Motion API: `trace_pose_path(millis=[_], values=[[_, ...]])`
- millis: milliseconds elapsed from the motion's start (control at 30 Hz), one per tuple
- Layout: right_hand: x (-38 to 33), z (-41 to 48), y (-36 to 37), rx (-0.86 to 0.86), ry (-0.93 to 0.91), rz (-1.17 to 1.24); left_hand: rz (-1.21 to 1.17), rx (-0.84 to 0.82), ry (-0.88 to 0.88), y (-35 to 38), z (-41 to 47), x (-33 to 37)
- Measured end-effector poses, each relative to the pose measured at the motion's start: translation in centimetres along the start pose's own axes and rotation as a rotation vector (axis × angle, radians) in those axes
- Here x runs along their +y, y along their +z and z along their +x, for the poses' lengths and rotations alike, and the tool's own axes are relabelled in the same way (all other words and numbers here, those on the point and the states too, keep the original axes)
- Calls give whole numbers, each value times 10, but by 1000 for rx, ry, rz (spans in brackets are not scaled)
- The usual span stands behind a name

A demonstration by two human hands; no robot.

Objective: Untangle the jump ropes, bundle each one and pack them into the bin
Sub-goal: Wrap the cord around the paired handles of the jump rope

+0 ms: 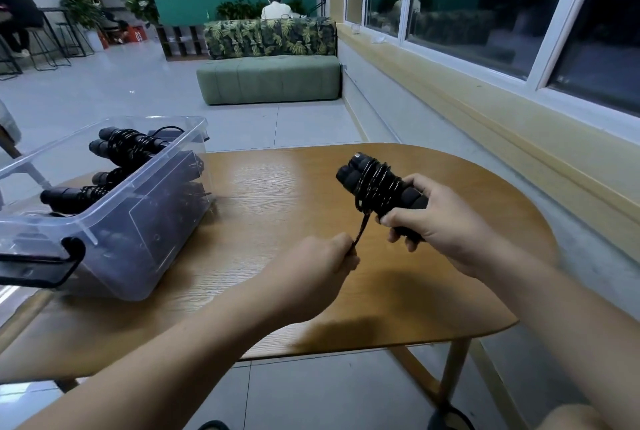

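My right hand (pixel 438 221) grips a black jump rope bundle (pixel 375 183) by its two foam handles, above the right half of the wooden table (pixel 263 194). Thin cord is coiled around the handles. My left hand (pixel 323 258) pinches the loose cord end (pixel 362 227), which runs taut down from the coil. A clear plastic bin (pixel 138 218) stands on the left of the table. Inside it lie bundled black jump ropes, one at the back (pixel 128 145) and another at the front left (pixel 74 195); more dark shapes show through the wall.
The bin's black latch handle (pixel 52 263) faces me at the near left. The table's rounded edge ends at the right, close to a wall ledge under windows (pixel 485 14). A green sofa (pixel 270 79) stands beyond; people sit far behind.
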State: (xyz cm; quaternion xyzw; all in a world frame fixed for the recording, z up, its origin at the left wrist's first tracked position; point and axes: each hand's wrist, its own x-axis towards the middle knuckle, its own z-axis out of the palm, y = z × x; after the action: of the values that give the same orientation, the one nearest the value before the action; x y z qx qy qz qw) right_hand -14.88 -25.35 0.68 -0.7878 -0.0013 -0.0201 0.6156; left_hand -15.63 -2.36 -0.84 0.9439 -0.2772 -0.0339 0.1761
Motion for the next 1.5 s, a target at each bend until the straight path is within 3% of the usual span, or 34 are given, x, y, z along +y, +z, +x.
trace_pose_path(millis=[167, 400, 567, 900, 1033, 1100, 1200, 1300, 1500], values=[[3, -1, 6, -92, 10, -286, 164, 113, 91, -15, -6, -1], [-9, -15, 12, -495, 39, -536, -35, 210, 301, -26, -6, -28], [-21, -26, 12, -711, 69, -477, -364, 165, 325, -32, -5, -36], [-43, -41, 10, -903, 16, -173, -1076, -29, 248, -34, -5, -36], [-43, -39, 6, -870, -24, 74, -1275, 53, 246, -31, -5, -30], [-41, -39, 8, -816, -51, 170, -1267, 176, 257, -28, -3, -24], [-39, -35, 12, -693, -95, 274, -1316, 221, 287, -23, 2, -15], [-36, -31, 12, -553, -127, 318, -1283, 309, 184, -13, 6, -12], [-32, -25, 19, -335, -150, 311, -1338, 211, 117, -16, 2, -5]])
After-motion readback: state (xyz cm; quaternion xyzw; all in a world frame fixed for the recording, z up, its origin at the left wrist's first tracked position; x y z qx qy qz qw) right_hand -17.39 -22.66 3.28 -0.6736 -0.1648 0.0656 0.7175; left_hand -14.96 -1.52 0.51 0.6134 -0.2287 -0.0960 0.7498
